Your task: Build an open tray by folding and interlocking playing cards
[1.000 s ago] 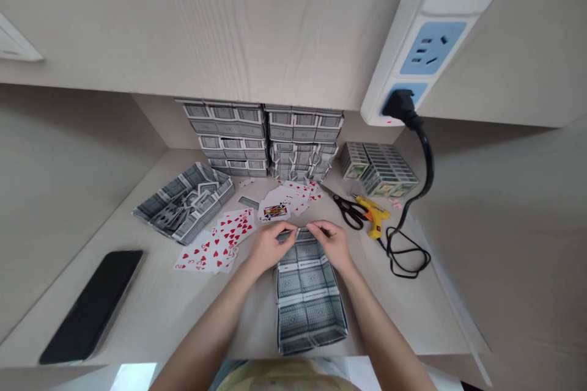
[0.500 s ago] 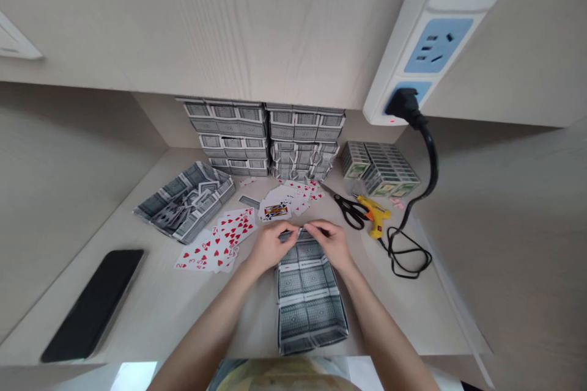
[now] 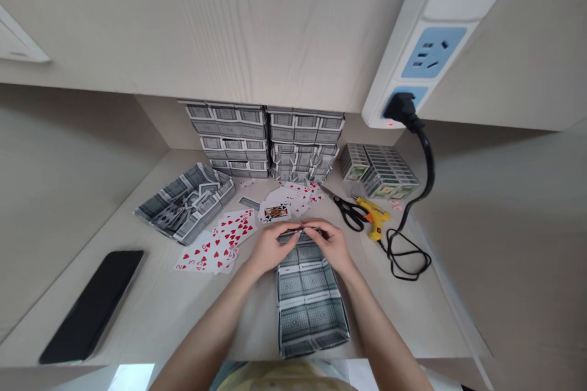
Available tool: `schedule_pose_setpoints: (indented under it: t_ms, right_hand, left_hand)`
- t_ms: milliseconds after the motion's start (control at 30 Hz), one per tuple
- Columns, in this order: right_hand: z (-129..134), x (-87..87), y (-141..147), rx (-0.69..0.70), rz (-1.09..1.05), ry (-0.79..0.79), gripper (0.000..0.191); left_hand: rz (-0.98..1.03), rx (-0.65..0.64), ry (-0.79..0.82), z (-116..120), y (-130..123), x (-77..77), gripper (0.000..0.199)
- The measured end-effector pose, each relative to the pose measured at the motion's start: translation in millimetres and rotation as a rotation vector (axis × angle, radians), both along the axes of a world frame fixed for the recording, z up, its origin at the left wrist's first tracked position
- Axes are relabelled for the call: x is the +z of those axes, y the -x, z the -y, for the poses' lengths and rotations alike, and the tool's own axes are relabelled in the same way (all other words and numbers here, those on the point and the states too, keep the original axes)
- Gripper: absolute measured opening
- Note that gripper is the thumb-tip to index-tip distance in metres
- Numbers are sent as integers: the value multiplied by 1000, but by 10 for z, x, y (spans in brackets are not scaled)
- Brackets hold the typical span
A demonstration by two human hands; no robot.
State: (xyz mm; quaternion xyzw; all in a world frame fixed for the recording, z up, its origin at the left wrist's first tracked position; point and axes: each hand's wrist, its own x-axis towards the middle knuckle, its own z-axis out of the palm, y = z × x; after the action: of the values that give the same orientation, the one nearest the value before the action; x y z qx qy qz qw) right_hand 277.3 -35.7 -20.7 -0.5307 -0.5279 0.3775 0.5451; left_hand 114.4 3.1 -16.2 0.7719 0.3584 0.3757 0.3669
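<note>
An open box made of playing cards (image 3: 305, 284), grey card backs inside, lies lengthwise in front of me on the desk. At its far wall my left hand (image 3: 274, 248) pinches the rim from the left. My right hand (image 3: 331, 245) grips the same rim from the right, the fingertips of both hands nearly meeting at the middle. Fingers cover most of that far edge. Just beyond the hands lie loose face-up cards (image 3: 276, 212), and to the left is a spread of heart cards (image 3: 224, 241).
Left stands a second card box (image 3: 188, 201) holding card pieces, with a black phone (image 3: 92, 305) nearer me. Stacked card boxes (image 3: 266, 140) line the back. Rightward are scissors (image 3: 351, 212), a yellow glue gun (image 3: 376, 217) with a looped cord, card packs (image 3: 383, 168) and a power strip (image 3: 417, 67).
Both hands stay on the far rim, with the fingertips shifting slightly and closing over it at the middle. The box stays in place; the view tilts a little.
</note>
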Motion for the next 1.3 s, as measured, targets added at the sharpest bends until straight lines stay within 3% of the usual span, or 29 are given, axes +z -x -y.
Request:
schedule_pose_setpoints:
  t_ms: [167,467,667,867,1300]
  right_hand:
    - [54,-24,-54,-49,-208,79,22]
    - [28,-72,20,-107,-216,117,23]
    - [45,-156,7,-204,-364,117,23]
    - [36,-218,-8,-177,-427,136,34]
    - [34,-215,18,-179,-435,143,36]
  left_hand:
    - [18,-12,37,4,-14,23,18]
    - [-10,56,64,3,-94,-40,14]
    - [2,95,68,25,-99,-66,16]
    - [15,117,59,26,-118,-90,16]
    - [-4,113,16,31,-118,-60,13]
